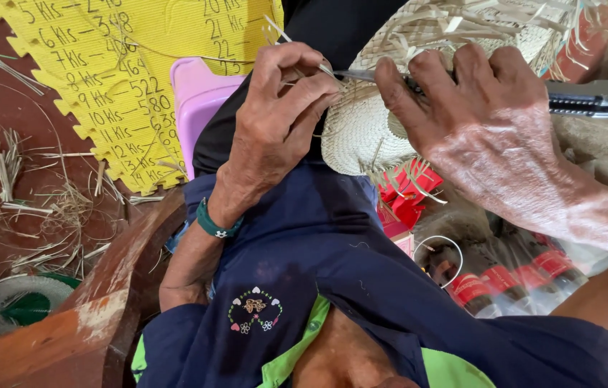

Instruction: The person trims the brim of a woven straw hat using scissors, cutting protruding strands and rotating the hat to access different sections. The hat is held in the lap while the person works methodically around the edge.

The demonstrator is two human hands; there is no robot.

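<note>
Two bare hands met over a half-woven straw hat (372,133) held in the lap, just past twelve o'clock from the picture's centre. The left hand (279,118), with a green band (214,224) on its wrist, was pinched shut on a loose straw strip (275,30) at the hat's edge, seemingly to hold it taut against the blade. The right hand (476,108) was clenched around a folding utility knife (591,97), whose grey handle stuck out toward three o'clock while its blade pointed at nine o'clock, toward the left fingers; that grip looked meant to trim the strip close to the weave. Unwoven strands fanned out from the hat's upper edge at one o'clock, so the hat's rim was ragged there and smooth below. Room for moving was narrow: blade and left fingertips lay just beside each other, and the hat rested on dark blue clothing (332,244). At ten o'clock a yellow foam mat (117,79) with handwriting lay on the floor, with a lilac plastic stool (199,100) beside it, and straw scraps (38,208) scattered at nine o'clock. Red-capped bottles (505,280) in clear wrap lay at four o'clock, below the right wrist.
</note>
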